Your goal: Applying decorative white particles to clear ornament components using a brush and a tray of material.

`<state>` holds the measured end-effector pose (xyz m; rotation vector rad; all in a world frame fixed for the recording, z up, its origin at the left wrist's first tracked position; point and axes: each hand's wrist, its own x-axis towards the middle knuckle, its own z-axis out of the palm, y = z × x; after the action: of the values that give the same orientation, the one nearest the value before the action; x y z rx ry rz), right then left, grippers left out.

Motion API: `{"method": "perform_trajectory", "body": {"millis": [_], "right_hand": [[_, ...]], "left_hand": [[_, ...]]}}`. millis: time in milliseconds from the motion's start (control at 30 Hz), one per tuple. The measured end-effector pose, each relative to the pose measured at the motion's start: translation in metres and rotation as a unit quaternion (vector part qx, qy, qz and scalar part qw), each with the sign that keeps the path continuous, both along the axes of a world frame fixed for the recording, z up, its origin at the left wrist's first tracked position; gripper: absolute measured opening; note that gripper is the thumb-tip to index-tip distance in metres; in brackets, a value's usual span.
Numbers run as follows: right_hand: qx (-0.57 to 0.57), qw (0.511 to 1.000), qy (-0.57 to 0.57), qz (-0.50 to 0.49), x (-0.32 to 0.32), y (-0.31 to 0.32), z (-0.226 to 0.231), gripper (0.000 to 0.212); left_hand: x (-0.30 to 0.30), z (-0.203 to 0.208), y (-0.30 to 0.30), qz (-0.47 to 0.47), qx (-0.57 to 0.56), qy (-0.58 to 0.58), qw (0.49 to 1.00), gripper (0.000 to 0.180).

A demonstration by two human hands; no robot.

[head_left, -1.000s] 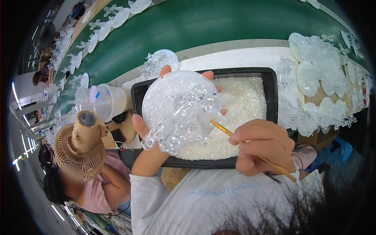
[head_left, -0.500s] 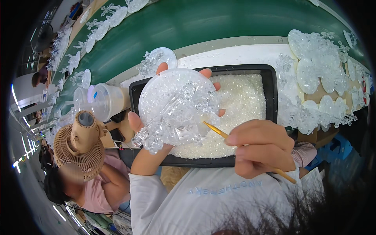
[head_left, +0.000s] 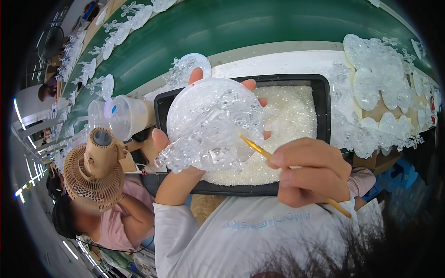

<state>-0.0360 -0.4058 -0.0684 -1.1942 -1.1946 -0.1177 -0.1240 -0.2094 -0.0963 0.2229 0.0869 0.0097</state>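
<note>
My left hand holds up a clear plastic ornament on a round white base, its fingers wrapped round the rim from beneath. The ornament's clear, lumpy figure faces up, speckled with glittering flakes. In my right hand is a thin paintbrush with a yellow handle, pinched between thumb and fingers. The brush tip meets or nearly meets the ornament's right side; contact is hard to tell. Below both hands lies a black tray filled with white sparkling granules.
Another clear ornament lies behind the tray, beside the green conveyor belt. Many more ornaments are stacked at the right. Clear plastic tubs and a tan fan stand left. A person in pink sits beyond the fan.
The ornament in my left hand has tilted and turned slightly, shifting a little right and up. The paintbrush stays almost in the same place beside it.
</note>
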Motion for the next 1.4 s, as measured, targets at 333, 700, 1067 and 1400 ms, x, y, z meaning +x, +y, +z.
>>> {"method": "perform_trajectory", "body": {"millis": [333, 700, 1067, 1400], "right_hand": [[-0.037, 0.998, -0.002, -0.049, -0.003, 0.001, 0.004, 0.02], [0.155, 0.987, -0.038, 0.023, 0.009, -0.02, -0.011, 0.028], [0.046, 0.998, -0.007, 0.041, 0.009, -0.023, 0.002, 0.034], [0.056, 0.998, -0.015, 0.036, 0.005, -0.021, 0.002, 0.036]], "left_hand": [[-0.002, 0.001, -0.01, 0.032, 0.057, -0.051, 0.997, 0.111], [-0.01, 0.014, -0.011, 0.003, 0.088, -0.108, 0.99, 0.111], [-0.013, -0.004, -0.005, -0.075, 0.189, -0.222, 0.954, 0.101], [-0.016, 0.005, -0.004, -0.084, 0.235, -0.168, 0.954, 0.101]]}}
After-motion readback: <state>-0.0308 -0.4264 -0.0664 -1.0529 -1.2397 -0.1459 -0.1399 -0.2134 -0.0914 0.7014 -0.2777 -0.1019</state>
